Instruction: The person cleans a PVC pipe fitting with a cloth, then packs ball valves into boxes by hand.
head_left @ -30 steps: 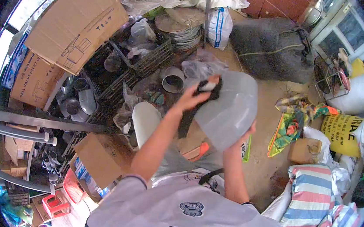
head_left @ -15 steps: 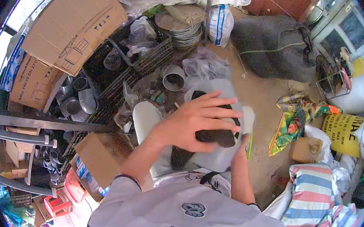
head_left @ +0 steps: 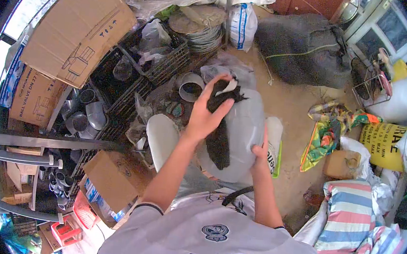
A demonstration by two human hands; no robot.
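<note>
My left hand is curled round a black, ragged-edged bundle with a whitish piece showing in it. It is over the left side of a rounded, translucent plastic container. My right hand grips the container's right side, thumb up along the wall and the other fingers hidden. A long dark patch runs down the container's left part below my left hand. The container is above my lap, and a black strap-like strip lies at its near end.
A white packet with green lettering lies right of the container. Left are a grey pipe fitting, black crates and cardboard boxes. A striped sack and patterned cloth are on the right, dark sheeting ahead.
My left hand has moved up and left from over the container's middle, and its spread fingers now curl round the black bundle. The container is turned, showing more of its clear side.
</note>
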